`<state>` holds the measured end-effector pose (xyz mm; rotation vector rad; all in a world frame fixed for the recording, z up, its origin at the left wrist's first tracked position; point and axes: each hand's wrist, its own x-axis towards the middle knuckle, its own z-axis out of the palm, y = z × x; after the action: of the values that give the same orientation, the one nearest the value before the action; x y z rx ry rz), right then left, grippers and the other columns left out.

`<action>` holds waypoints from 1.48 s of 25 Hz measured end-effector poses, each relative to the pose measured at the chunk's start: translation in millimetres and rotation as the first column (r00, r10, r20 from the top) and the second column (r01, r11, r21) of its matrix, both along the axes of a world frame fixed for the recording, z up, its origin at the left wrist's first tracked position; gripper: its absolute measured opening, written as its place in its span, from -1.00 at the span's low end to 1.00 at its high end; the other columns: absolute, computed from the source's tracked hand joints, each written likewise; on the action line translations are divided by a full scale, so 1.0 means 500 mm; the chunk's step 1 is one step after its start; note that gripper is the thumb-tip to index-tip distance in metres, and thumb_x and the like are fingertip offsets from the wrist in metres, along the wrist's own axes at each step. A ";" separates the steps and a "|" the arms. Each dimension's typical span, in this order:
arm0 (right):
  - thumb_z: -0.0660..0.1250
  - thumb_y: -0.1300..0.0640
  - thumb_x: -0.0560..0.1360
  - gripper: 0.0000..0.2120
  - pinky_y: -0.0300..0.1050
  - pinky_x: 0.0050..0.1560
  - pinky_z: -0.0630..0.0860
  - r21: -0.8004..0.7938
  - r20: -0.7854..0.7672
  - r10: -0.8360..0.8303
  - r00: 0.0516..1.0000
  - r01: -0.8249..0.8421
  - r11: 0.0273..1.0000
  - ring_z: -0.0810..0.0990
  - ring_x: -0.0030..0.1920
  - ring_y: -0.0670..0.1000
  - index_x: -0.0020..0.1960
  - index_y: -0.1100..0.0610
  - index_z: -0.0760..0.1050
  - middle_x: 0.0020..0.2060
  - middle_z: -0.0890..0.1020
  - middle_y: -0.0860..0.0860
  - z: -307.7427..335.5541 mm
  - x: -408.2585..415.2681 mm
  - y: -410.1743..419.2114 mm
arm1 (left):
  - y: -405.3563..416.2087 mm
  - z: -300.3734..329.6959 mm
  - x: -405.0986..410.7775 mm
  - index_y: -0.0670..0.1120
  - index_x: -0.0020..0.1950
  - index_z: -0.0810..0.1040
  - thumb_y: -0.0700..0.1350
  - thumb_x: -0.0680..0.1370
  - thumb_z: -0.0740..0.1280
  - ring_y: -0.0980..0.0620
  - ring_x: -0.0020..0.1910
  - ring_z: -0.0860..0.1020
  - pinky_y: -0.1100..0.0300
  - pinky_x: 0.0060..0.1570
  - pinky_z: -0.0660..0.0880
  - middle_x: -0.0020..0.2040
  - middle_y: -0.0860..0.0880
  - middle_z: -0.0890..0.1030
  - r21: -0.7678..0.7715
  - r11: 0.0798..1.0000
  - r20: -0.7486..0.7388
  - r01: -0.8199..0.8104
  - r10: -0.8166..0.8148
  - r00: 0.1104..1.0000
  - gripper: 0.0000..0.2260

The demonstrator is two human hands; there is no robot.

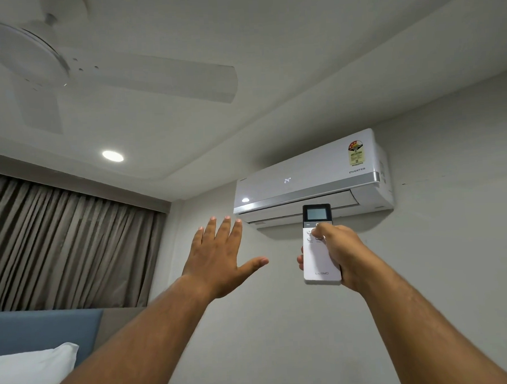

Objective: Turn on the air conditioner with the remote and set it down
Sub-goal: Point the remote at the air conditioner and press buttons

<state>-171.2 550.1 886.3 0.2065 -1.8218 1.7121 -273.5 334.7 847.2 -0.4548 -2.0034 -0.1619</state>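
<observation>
A white wall-mounted air conditioner (310,174) hangs high on the wall ahead, its front panel showing a lit "24°". My right hand (342,253) holds a slim white remote (320,258) upright, pointed at the unit, with my thumb resting on the buttons just under its small dark-framed screen. My left hand (217,258) is raised beside it, empty, palm facing the wall and fingers spread. The remote overlaps the unit's lower flap in the view.
A white ceiling fan (63,69) hangs at the upper left. A round ceiling light (113,155) glows near brown curtains (64,243) on the left. A blue headboard (42,332) and a white pillow (30,376) lie at the lower left.
</observation>
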 end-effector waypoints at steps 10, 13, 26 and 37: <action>0.29 0.19 0.57 -0.88 0.11 -0.35 0.64 -0.008 -0.093 0.058 0.994 -0.059 0.998 0.66 -0.43 0.25 -0.03 0.25 0.42 -0.38 0.64 0.26 0.015 0.029 0.039 | 0.010 0.046 0.035 -0.02 0.57 -0.22 0.61 0.29 -0.29 -0.15 0.57 -0.19 -0.14 0.52 -0.13 0.62 -0.09 -0.11 0.034 0.999 -0.096 -0.015 0.018 0.995 0.02; 0.28 0.19 0.56 -0.89 0.11 -0.34 0.64 -0.016 -0.108 0.061 0.992 -0.063 0.998 0.65 -0.44 0.25 -0.02 0.25 0.41 -0.41 0.64 0.24 0.018 0.036 0.041 | 0.016 0.048 0.041 -0.02 0.56 -0.25 0.61 0.29 -0.30 -0.15 0.56 -0.22 -0.15 0.52 -0.15 0.61 -0.10 -0.14 0.031 0.999 -0.090 -0.021 0.023 0.996 0.02; 0.27 0.18 0.53 -0.87 0.07 -0.39 0.65 0.018 -0.094 0.025 0.995 -0.023 1.000 0.68 -0.43 0.24 0.02 0.23 0.42 -0.27 0.65 0.29 0.019 0.046 0.022 | 0.007 0.050 0.061 -0.04 0.55 -0.26 0.60 0.28 -0.32 -0.13 0.56 -0.23 -0.13 0.51 -0.17 0.61 -0.11 -0.16 0.013 1.000 -0.084 -0.027 0.027 0.996 0.02; 0.24 0.18 0.46 -0.82 0.11 -0.33 0.63 0.006 -0.061 -0.013 0.998 0.014 1.000 0.69 -0.41 0.27 0.02 0.23 0.43 -0.39 0.67 0.24 0.001 0.019 0.016 | 0.006 0.029 0.050 -0.03 0.56 -0.26 0.60 0.30 -0.29 -0.14 0.56 -0.23 -0.13 0.50 -0.19 0.61 -0.11 -0.16 0.008 1.000 -0.053 -0.021 0.022 0.998 0.01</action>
<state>-161.8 558.2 886.6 0.2461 -1.7807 1.6727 -248.4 337.6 861.6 -0.4287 -1.9550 -0.1420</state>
